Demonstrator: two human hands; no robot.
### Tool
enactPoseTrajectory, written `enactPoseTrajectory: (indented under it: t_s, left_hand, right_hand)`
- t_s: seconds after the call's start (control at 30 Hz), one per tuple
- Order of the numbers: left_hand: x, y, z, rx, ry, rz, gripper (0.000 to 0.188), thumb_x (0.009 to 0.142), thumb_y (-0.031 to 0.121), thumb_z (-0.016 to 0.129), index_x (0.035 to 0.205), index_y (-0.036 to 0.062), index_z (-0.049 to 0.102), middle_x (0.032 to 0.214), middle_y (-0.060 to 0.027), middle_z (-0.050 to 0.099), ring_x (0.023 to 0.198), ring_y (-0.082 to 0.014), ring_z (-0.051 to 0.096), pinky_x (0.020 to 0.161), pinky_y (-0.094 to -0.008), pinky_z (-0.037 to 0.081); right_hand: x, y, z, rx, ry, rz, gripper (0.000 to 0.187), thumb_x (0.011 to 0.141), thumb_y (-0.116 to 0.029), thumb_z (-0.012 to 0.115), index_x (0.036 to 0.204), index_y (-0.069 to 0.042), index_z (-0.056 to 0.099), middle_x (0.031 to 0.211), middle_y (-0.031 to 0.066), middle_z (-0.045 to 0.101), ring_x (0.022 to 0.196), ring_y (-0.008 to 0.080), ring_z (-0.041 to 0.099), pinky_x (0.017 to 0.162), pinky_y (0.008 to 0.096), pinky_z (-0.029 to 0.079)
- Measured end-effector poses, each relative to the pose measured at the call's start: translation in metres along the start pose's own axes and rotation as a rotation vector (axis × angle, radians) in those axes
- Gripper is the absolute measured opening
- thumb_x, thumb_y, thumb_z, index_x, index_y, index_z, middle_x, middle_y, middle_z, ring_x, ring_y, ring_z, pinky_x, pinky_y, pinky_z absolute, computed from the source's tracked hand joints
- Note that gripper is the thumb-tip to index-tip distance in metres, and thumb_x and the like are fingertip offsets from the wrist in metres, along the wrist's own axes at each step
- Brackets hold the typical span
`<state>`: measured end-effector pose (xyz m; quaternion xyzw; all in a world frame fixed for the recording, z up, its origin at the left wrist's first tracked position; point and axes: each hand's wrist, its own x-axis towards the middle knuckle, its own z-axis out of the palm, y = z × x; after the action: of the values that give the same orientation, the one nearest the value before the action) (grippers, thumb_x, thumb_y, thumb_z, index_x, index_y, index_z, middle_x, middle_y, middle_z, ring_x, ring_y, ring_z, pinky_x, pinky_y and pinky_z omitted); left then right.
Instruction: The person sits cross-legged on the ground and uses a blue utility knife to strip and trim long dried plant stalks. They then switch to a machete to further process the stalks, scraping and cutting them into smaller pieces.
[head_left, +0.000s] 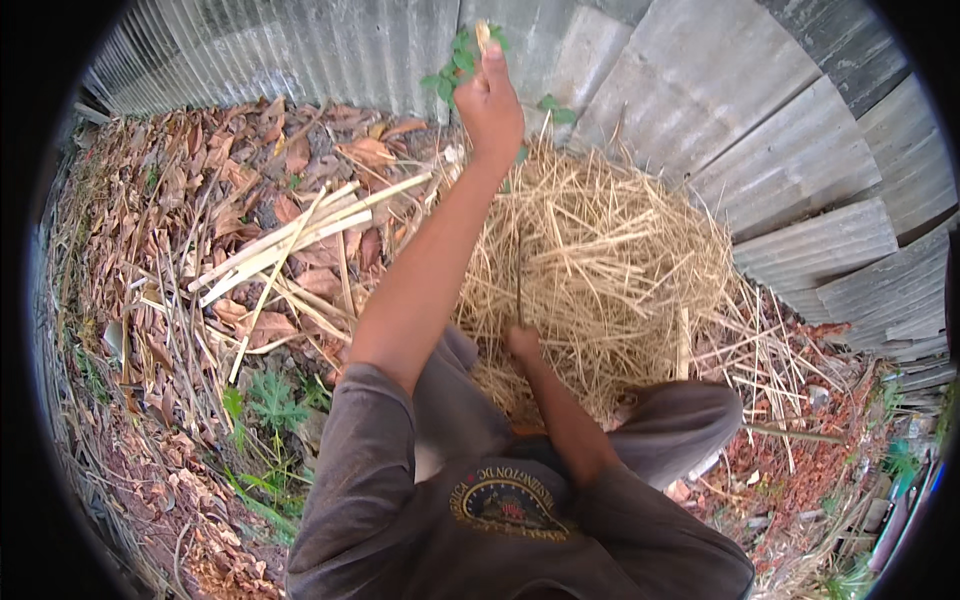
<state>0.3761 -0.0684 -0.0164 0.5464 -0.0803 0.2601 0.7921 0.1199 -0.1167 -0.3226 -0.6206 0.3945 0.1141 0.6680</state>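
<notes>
My left hand is stretched far forward, close to the metal sheets. Its fingers are closed round a pale split stick, whose end sticks out by the thumb; the rest is hidden by the hand. Nearer my body, my right hand is closed on a knife. The knife's thin dark blade points away from me over a heap of pale straw-like shavings. Its handle is hidden in the fist. Blade and stick are well apart.
Several pale split sticks lie on dry brown leaves to the left. Corrugated metal sheets wall off the far side and right. Green leaves hang beside my left hand. Green plants grow at the lower left. My bent knees flank the heap's near side.
</notes>
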Motion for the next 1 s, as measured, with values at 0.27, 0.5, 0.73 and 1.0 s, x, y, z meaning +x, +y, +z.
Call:
enactPoseTrajectory:
  t_s: [0.27, 0.5, 0.73, 1.0]
  left_hand:
    - [0.001, -0.005, 0.0, -0.135, -0.069, -0.04, 0.066, 0.098, 0.05, 0.05, 0.051, 0.0101, 0.027, 0.047, 0.006, 0.025, 0.047, -0.0058, 0.023, 0.045, -0.0308, 0.018]
    - [0.006, -0.005, -0.008, 0.156, -0.023, -0.094, 0.067, 0.096, 0.063, 0.036, 0.059, 0.0092, 0.045, 0.052, 0.0028, 0.041, 0.046, -0.0118, 0.038, 0.044, -0.0315, 0.03]
    - [0.004, 0.001, 0.008, -0.061, -0.031, -0.032, 0.064, 0.099, 0.043, 0.053, 0.05, 0.0101, 0.027, 0.047, 0.0061, 0.027, 0.046, -0.006, 0.023, 0.044, -0.0304, 0.018]
    - [0.006, 0.002, -0.014, -0.121, -0.061, 0.0, 0.065, 0.099, 0.045, 0.053, 0.05, 0.0101, 0.027, 0.048, 0.0056, 0.027, 0.047, -0.0056, 0.024, 0.044, -0.0304, 0.018]
  right_hand:
    - [-0.088, -0.132, -0.051, 0.627, -0.358, 0.213, 0.007, 0.076, -0.006, 0.049, 0.069, -0.007, 0.048, 0.048, -0.0006, 0.036, 0.042, 0.0119, 0.034, 0.035, 0.0264, 0.026]
    - [-0.099, -0.134, -0.009, 0.23, -0.05, -0.991, 0.011, 0.076, 0.005, 0.053, 0.085, -0.001, 0.054, 0.058, 0.0042, 0.048, 0.047, 0.0099, 0.043, 0.04, 0.0247, 0.032]
    - [0.022, 0.045, -0.008, -0.069, 0.188, 0.051, 0.005, 0.078, -0.004, 0.054, 0.077, -0.008, 0.055, 0.054, 0.0017, 0.046, 0.044, 0.0116, 0.042, 0.039, 0.0273, 0.031]
    - [-0.114, -0.158, -0.019, 0.406, -0.257, -0.052, 0.01, 0.076, -0.004, 0.05, 0.067, -0.007, 0.048, 0.05, -0.0011, 0.04, 0.043, 0.0103, 0.038, 0.037, 0.0244, 0.027]
